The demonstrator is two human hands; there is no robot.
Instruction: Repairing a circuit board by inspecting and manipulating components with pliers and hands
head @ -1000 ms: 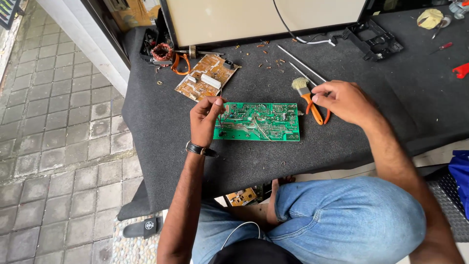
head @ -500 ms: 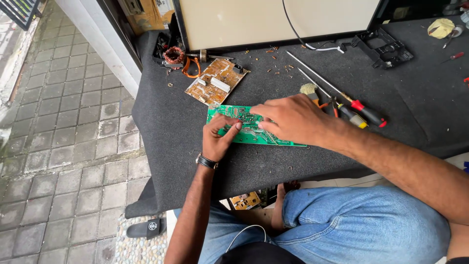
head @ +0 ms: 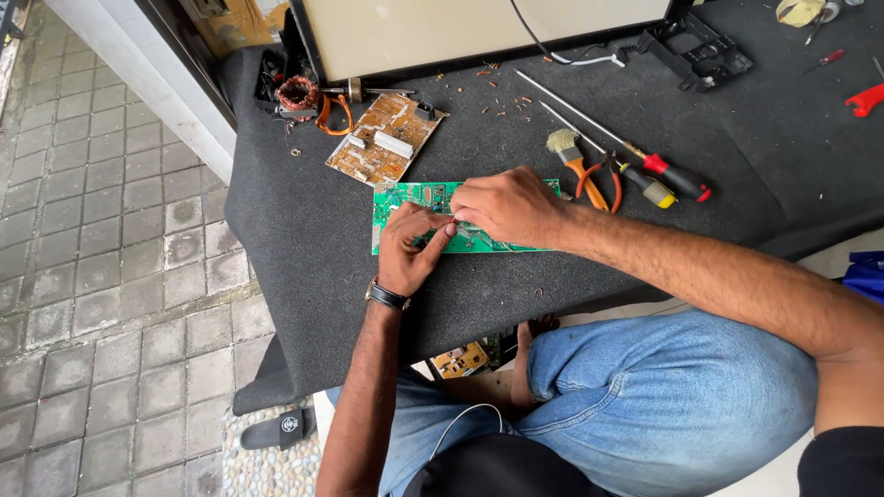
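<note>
A green circuit board (head: 397, 199) lies flat on the dark grey cloth-covered table (head: 304, 267). My left hand (head: 408, 250), with a black watch at the wrist, rests on the board's left part, thumb and fingers pinched together on it. My right hand (head: 505, 208) lies palm down over the middle of the board. Its fingertips meet those of the left hand at one spot on the board. What sits between the fingertips is hidden.
A brown circuit board (head: 382, 140) and a copper coil (head: 296, 92) lie behind the green board. To the right are a brush (head: 562, 142), orange pliers (head: 595, 180) and two long screwdrivers (head: 675, 177). A beige panel (head: 479, 28) stands at the back, with a black plastic frame (head: 697, 52) beside it. Paving lies to the left.
My right hand left the orange pliers and moved left onto the green board. My left hand shifted from the board's left edge onto its surface, and the fingertips of both now meet.
</note>
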